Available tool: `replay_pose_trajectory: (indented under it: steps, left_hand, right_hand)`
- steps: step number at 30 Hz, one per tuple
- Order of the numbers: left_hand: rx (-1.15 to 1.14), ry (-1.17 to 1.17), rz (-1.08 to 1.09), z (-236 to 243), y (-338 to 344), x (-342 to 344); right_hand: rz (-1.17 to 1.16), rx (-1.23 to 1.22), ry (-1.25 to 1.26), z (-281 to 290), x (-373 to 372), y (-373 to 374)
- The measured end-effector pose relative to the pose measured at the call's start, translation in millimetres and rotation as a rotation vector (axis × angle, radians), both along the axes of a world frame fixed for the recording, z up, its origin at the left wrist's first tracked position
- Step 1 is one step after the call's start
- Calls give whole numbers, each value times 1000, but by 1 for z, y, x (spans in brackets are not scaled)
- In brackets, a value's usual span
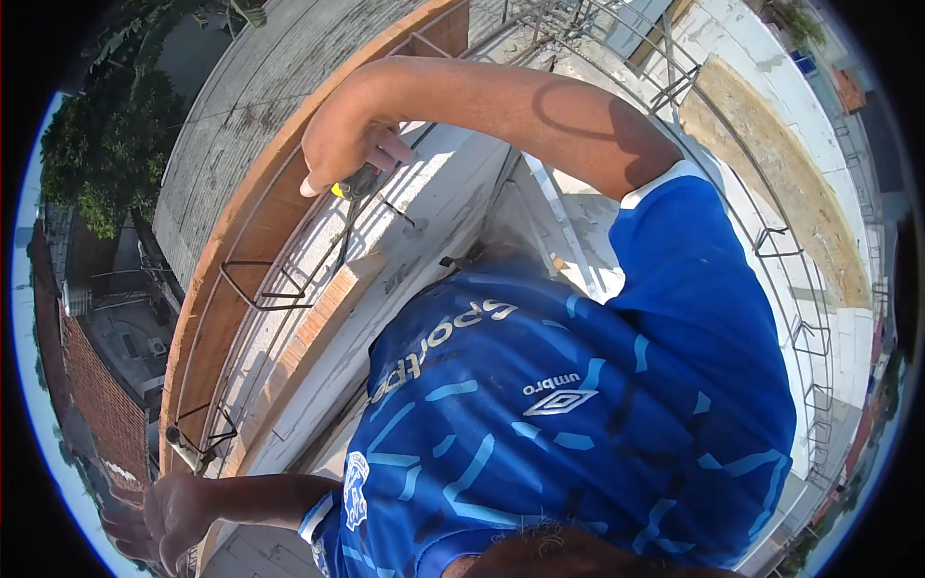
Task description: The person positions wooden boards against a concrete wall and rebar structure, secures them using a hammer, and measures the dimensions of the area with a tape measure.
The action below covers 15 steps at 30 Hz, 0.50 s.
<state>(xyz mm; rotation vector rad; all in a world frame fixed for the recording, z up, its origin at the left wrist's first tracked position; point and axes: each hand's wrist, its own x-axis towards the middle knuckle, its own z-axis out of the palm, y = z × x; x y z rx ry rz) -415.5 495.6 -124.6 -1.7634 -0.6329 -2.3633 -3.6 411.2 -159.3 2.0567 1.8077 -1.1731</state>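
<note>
My right hand reaches across the upper middle, fingers curled round a dark tool with a yellow part, just over thin steel rebar beside an orange-brown formwork board. The tool's exact kind is partly hidden by my fingers. At the lower left, my left hand has its fingers apart and slightly bent, near the outer end of the same board and a bent bar cage. I cannot tell whether it touches anything. My blue shirt fills the lower middle.
A timber strip lies on the pale block wall. More rebar cages and a weathered board run along the right. Beyond the left edge are a corrugated roof, a tree and a lower brick building.
</note>
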Motion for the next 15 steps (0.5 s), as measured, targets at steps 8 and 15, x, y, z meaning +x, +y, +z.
replay_pose_trajectory:
  steps: [8, 15]
  left_hand:
    - [-43, 70, -18, 3, 3, 23]
    - [-127, 102, -110, -3, -8, 54]
  right_hand:
    - [-151, -55, 92, -22, -1, 10]
    - [-200, 115, 146, -4, 5, -17]
